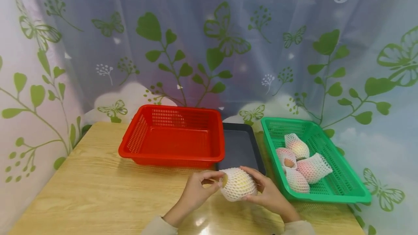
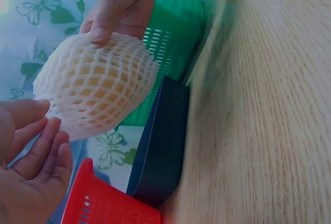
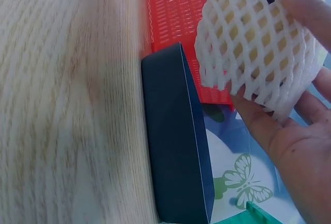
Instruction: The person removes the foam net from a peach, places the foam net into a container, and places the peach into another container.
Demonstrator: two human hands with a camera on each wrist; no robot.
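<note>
A yellowish round fruit (image 1: 242,183) in a white foam net (image 2: 95,87) is held between both hands above the front of the table. My right hand (image 1: 270,196) grips it from the right, thumb and fingers on opposite sides of the net. At the net's left end, my left hand (image 1: 198,190) pinches the edge between thumb and fingers. A brownish part of the fruit shows through the opening there. In the right wrist view the net (image 3: 258,43) covers the fruit, so its exact kind cannot be told.
A red basket (image 1: 179,161) stands at the back of the wooden table (image 1: 107,195). Beside it lies a dark shallow tray (image 1: 240,144). To the right, a green basket (image 1: 343,193) holds several net-wrapped fruits (image 1: 297,182). A patterned curtain (image 1: 196,46) hangs behind.
</note>
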